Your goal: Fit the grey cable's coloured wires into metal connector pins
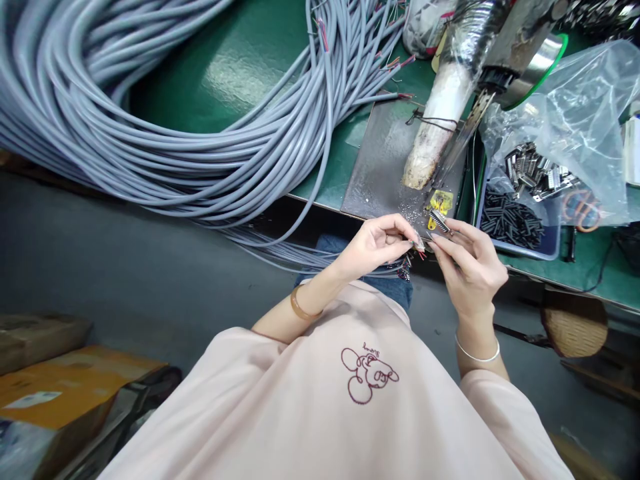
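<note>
Connector and wire: the connector (439,220) is lying beyond and slightly right of the wire (421,254), with a small gap separating them.
Long axis: the connector is slanting, its far end pointing away and left, its near end running in towards the right fingers.
Nearer hand: the right hand (470,267) is holding the connector; the left hand (380,243) is facing it closely from the other side.
Right fingers: they are pinching the connector near their tips, forefinger beside it; where the thumb is pressing, I cannot tell.
Left fingers: thumb and forefinger are closing to a narrow pinch on the wire.
Connector's look: it is showing a silvery edge and a dark, comb-like row of teeth; finer detail is too small to read.
Wire's look: red strands are poking out just past the left fingertips.
Beyond the fingers: a yellow tag (443,199) is lying on a dark plate (373,170), and a wrapped rod (435,137) is pointing its blunt end this way.
Right of the fingers: a blue tray (552,249) is holding black pieces (513,221).
Left of the fingers: grey cables (220,160) are looping in a thick bundle.
</note>
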`<control>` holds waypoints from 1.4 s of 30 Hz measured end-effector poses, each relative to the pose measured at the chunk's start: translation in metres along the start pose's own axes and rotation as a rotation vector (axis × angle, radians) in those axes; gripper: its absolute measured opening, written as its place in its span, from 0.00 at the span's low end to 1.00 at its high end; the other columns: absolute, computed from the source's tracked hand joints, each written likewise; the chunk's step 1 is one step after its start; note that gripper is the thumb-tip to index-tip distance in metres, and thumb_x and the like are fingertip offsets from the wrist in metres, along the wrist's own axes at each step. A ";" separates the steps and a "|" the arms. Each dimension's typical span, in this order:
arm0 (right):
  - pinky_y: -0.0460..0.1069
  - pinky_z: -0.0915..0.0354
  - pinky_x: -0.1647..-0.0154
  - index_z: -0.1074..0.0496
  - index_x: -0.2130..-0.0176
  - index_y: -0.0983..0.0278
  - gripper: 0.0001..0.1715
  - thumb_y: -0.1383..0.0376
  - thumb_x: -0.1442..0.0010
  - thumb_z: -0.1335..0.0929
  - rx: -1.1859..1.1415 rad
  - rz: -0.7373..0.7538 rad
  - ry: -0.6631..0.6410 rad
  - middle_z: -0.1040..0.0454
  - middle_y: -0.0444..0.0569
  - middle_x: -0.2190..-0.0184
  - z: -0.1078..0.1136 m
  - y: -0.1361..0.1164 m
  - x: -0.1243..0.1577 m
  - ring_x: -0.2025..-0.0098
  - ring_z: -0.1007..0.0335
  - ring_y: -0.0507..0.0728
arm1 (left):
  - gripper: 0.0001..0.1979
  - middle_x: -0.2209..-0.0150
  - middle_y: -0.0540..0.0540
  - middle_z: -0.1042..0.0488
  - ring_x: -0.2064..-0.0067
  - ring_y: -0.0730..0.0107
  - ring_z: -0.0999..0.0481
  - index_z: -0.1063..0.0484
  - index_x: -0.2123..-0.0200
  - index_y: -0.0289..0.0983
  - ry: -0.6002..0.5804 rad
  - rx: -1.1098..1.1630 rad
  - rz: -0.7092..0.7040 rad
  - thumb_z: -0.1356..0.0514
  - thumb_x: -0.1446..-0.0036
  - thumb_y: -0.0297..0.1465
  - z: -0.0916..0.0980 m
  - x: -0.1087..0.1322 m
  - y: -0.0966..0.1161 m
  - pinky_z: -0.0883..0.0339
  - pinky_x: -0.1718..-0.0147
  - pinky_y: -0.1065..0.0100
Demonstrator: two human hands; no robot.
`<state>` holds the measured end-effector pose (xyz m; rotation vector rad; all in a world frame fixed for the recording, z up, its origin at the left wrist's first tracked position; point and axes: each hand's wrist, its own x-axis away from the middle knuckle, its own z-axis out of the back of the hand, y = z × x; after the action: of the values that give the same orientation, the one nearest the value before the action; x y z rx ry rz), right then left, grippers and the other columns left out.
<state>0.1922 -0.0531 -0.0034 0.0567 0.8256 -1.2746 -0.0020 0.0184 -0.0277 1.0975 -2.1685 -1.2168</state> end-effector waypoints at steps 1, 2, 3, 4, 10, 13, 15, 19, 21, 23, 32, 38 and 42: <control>0.56 0.18 0.50 0.22 0.48 0.49 0.22 0.68 0.39 0.26 0.006 0.002 0.012 0.22 0.46 0.45 0.000 0.001 0.001 0.54 0.19 0.57 | 0.09 0.66 0.45 0.21 0.70 0.77 0.26 0.23 0.65 0.35 -0.002 -0.057 -0.056 0.31 0.42 0.35 0.001 0.001 -0.001 0.31 0.68 0.73; 0.56 0.18 0.50 0.23 0.47 0.48 0.23 0.68 0.39 0.26 0.012 0.007 0.020 0.22 0.46 0.45 0.001 0.002 0.001 0.53 0.19 0.58 | 0.08 0.65 0.44 0.21 0.65 0.74 0.23 0.22 0.66 0.35 -0.003 -0.106 -0.109 0.31 0.42 0.35 0.002 0.001 -0.002 0.29 0.63 0.71; 0.56 0.18 0.50 0.23 0.46 0.48 0.24 0.69 0.40 0.26 0.016 0.017 0.022 0.23 0.46 0.45 0.001 0.003 0.002 0.53 0.19 0.58 | 0.08 0.64 0.43 0.21 0.62 0.71 0.22 0.21 0.66 0.36 -0.006 -0.144 -0.151 0.32 0.41 0.35 0.004 0.002 -0.003 0.28 0.59 0.69; 0.55 0.18 0.50 0.24 0.45 0.47 0.26 0.69 0.40 0.26 0.016 0.028 0.020 0.23 0.46 0.44 0.002 0.004 0.003 0.52 0.19 0.58 | 0.08 0.64 0.43 0.20 0.60 0.69 0.21 0.20 0.66 0.36 -0.011 -0.169 -0.182 0.32 0.41 0.35 0.005 0.003 -0.004 0.28 0.56 0.67; 0.53 0.18 0.51 0.27 0.41 0.45 0.35 0.72 0.42 0.25 0.012 0.074 0.027 0.23 0.45 0.42 0.006 -0.001 0.007 0.52 0.19 0.57 | 0.04 0.64 0.43 0.20 0.59 0.68 0.20 0.20 0.65 0.37 -0.044 -0.191 -0.247 0.33 0.40 0.32 0.012 0.007 -0.010 0.27 0.56 0.66; 0.54 0.18 0.51 0.27 0.42 0.44 0.33 0.71 0.41 0.25 0.014 0.071 0.016 0.23 0.44 0.42 0.006 -0.003 0.005 0.52 0.19 0.57 | 0.06 0.64 0.42 0.20 0.60 0.69 0.20 0.21 0.65 0.36 -0.028 -0.204 -0.207 0.33 0.40 0.33 0.011 0.009 -0.011 0.26 0.56 0.67; 0.53 0.18 0.51 0.27 0.42 0.44 0.32 0.70 0.40 0.26 0.023 0.086 -0.013 0.24 0.44 0.42 0.005 -0.003 0.004 0.52 0.19 0.57 | 0.06 0.64 0.43 0.20 0.61 0.70 0.20 0.22 0.63 0.35 -0.007 -0.197 -0.171 0.33 0.40 0.33 0.008 0.010 -0.010 0.26 0.57 0.69; 0.51 0.19 0.51 0.25 0.44 0.50 0.27 0.71 0.40 0.26 0.034 0.146 -0.075 0.24 0.47 0.41 0.003 -0.003 0.001 0.51 0.18 0.57 | 0.07 0.67 0.46 0.20 0.66 0.75 0.19 0.24 0.63 0.34 0.029 -0.128 -0.122 0.31 0.42 0.31 0.002 0.008 -0.008 0.25 0.62 0.74; 0.49 0.19 0.51 0.24 0.45 0.53 0.25 0.71 0.39 0.26 0.048 0.179 -0.089 0.23 0.49 0.43 0.002 -0.003 0.000 0.51 0.18 0.57 | 0.08 0.69 0.47 0.21 0.68 0.76 0.19 0.24 0.65 0.33 0.048 -0.099 -0.102 0.31 0.43 0.31 -0.001 0.007 -0.009 0.25 0.64 0.76; 0.48 0.19 0.52 0.24 0.47 0.56 0.22 0.71 0.39 0.27 0.078 0.207 -0.100 0.22 0.51 0.44 0.001 -0.004 -0.001 0.51 0.18 0.57 | 0.08 0.71 0.48 0.21 0.70 0.77 0.20 0.24 0.65 0.33 0.060 -0.081 -0.087 0.30 0.44 0.31 -0.003 0.005 -0.010 0.26 0.66 0.77; 0.48 0.20 0.50 0.23 0.49 0.59 0.19 0.71 0.40 0.27 0.063 0.208 -0.111 0.23 0.52 0.44 -0.001 -0.005 -0.002 0.50 0.19 0.56 | 0.08 0.72 0.50 0.24 0.72 0.79 0.23 0.24 0.66 0.33 0.152 -0.063 -0.047 0.30 0.46 0.31 -0.004 0.003 -0.011 0.27 0.69 0.79; 0.48 0.21 0.48 0.23 0.50 0.61 0.19 0.72 0.40 0.26 0.051 0.219 -0.113 0.23 0.54 0.45 -0.001 -0.007 -0.003 0.50 0.19 0.56 | 0.07 0.70 0.49 0.23 0.71 0.79 0.24 0.23 0.67 0.32 0.145 -0.083 -0.051 0.30 0.46 0.30 -0.007 0.001 -0.012 0.27 0.68 0.78; 0.48 0.20 0.49 0.23 0.50 0.61 0.19 0.72 0.41 0.26 0.039 0.193 -0.079 0.22 0.53 0.45 -0.003 -0.008 -0.003 0.52 0.19 0.56 | 0.07 0.70 0.49 0.24 0.71 0.80 0.24 0.24 0.68 0.32 0.144 -0.104 -0.060 0.30 0.45 0.30 -0.010 0.001 -0.009 0.28 0.67 0.78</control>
<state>0.1831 -0.0516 -0.0004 0.1142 0.7103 -1.1038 0.0076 0.0100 -0.0300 1.1755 -1.9564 -1.2223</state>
